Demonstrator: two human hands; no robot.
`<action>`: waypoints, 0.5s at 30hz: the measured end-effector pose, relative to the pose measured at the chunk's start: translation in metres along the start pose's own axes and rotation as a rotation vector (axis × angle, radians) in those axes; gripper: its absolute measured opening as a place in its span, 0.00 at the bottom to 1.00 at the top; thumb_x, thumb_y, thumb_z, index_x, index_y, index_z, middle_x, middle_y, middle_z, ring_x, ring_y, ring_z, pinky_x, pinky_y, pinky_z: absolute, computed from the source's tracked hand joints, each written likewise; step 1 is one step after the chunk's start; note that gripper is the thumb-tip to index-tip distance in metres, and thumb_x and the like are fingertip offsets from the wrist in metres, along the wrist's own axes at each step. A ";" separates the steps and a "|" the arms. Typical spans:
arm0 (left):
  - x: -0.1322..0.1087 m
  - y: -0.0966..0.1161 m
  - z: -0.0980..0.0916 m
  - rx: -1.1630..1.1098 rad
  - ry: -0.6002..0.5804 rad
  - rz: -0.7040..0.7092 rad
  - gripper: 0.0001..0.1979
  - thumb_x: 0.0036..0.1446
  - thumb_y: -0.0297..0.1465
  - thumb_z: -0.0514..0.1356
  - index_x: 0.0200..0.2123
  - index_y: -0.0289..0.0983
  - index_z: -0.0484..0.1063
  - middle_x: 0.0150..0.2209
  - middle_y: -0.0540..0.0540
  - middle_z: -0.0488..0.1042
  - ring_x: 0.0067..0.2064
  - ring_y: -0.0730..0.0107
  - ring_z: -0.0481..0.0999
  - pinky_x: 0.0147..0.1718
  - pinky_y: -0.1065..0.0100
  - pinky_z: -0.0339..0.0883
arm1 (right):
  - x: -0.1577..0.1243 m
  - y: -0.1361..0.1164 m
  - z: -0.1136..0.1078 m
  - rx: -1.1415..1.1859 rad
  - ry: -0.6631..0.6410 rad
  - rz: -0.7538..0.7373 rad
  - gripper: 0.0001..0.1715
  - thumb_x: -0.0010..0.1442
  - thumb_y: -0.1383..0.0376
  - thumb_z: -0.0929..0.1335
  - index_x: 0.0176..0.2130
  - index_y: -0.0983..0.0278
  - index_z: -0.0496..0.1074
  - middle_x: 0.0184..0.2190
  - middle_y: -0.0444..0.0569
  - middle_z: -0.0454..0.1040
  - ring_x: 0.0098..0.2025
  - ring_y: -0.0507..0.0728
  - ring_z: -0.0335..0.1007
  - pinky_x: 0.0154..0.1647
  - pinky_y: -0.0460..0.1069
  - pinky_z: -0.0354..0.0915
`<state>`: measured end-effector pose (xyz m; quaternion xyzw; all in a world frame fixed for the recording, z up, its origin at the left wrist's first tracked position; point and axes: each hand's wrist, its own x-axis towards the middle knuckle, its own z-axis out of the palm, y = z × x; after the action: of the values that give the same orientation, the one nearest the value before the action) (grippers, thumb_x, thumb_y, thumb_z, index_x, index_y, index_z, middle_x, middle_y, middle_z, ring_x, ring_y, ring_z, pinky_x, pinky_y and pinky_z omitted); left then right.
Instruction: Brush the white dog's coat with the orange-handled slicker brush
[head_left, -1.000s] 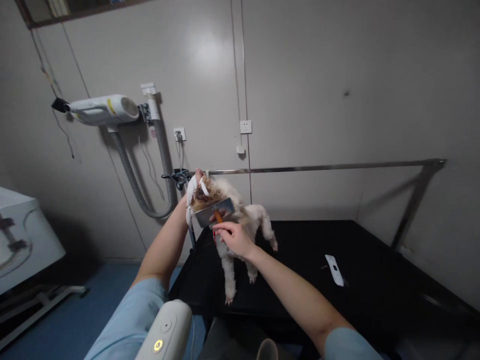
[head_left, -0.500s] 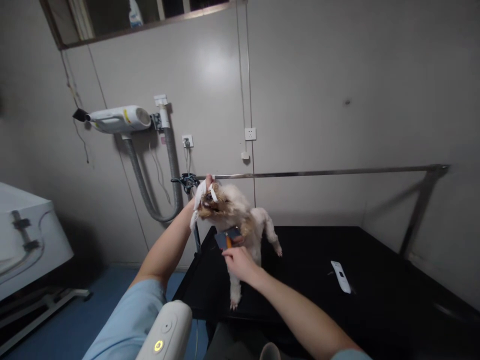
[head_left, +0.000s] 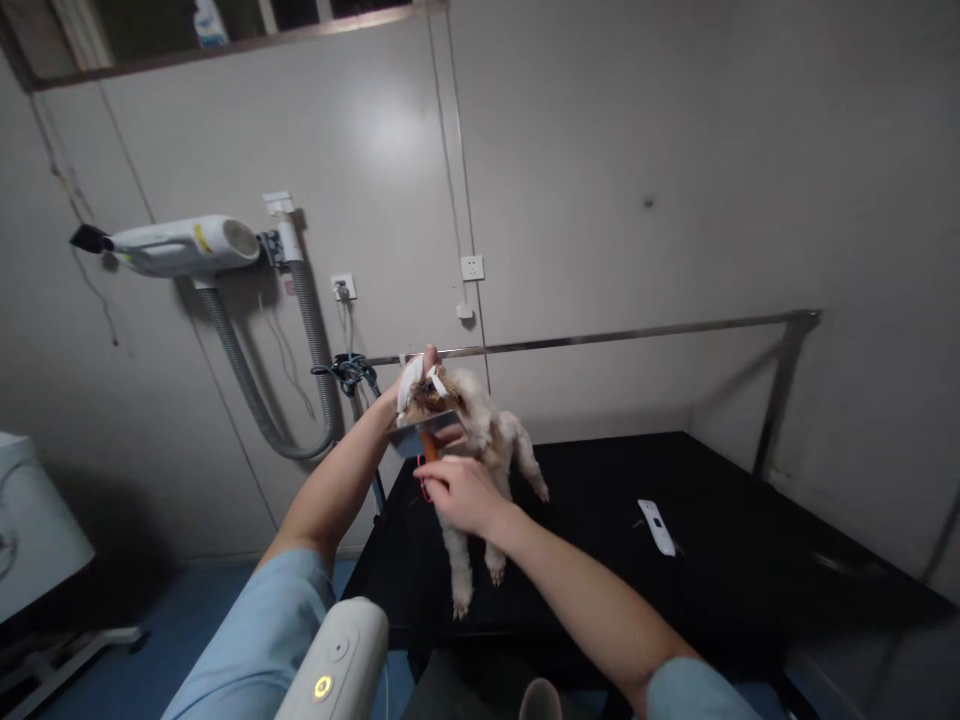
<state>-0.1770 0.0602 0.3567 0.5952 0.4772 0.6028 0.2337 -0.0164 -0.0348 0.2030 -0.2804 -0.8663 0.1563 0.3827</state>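
A small dog with pale, curly fur stands on the black table, its muzzle fur browner. White strips are wrapped about its head. My left hand is at the back and top of the dog's head, gripping it with the white wrap; most of the fingers are hidden. My right hand is closed around the orange handle of a slicker brush. The brush's wide, flat head lies at the dog's chin and muzzle. A pinkish-red loop shows beside the handle.
A white hand-held clipper lies on the table to the right. Behind runs a metal rail. A wall-mounted dryer with a grey hose hangs at left. A white device with a lit yellow button is close to the camera.
The brush in my right hand has moved up from the dog's chest to its chin. My view has turned somewhat to the right. My left hand still holds the head.
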 end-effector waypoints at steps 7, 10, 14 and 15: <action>0.013 0.014 0.032 0.158 -0.039 0.046 0.28 0.66 0.54 0.56 0.22 0.38 0.62 0.22 0.51 0.61 0.27 0.71 0.60 0.27 0.68 0.57 | -0.027 0.033 0.008 0.411 -0.150 0.388 0.19 0.63 0.71 0.67 0.47 0.66 0.85 0.28 0.48 0.83 0.29 0.54 0.79 0.35 0.46 0.72; 0.012 0.016 0.038 0.079 -0.124 0.036 0.29 0.67 0.55 0.52 0.23 0.40 0.56 0.22 0.52 0.56 0.26 0.73 0.56 0.27 0.68 0.57 | -0.021 0.033 -0.003 0.546 -0.087 0.251 0.18 0.64 0.67 0.68 0.49 0.65 0.84 0.24 0.44 0.80 0.24 0.50 0.71 0.30 0.44 0.68; 0.006 0.021 0.040 0.094 -0.137 0.079 0.28 0.67 0.55 0.52 0.24 0.40 0.56 0.22 0.52 0.54 0.26 0.74 0.54 0.26 0.67 0.55 | -0.022 0.032 -0.009 0.513 -0.047 0.301 0.18 0.61 0.70 0.69 0.47 0.65 0.85 0.22 0.42 0.77 0.22 0.49 0.68 0.29 0.44 0.66; 0.005 0.023 0.040 0.122 -0.139 0.096 0.27 0.67 0.54 0.52 0.24 0.40 0.57 0.23 0.51 0.54 0.26 0.74 0.54 0.26 0.67 0.55 | -0.027 0.030 -0.008 0.550 -0.106 0.340 0.17 0.60 0.70 0.69 0.46 0.65 0.85 0.22 0.42 0.77 0.22 0.50 0.68 0.28 0.44 0.66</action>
<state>-0.1334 0.0662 0.3718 0.6710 0.4665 0.5403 0.2005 0.0151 -0.0269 0.1781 -0.2984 -0.7512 0.4606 0.3668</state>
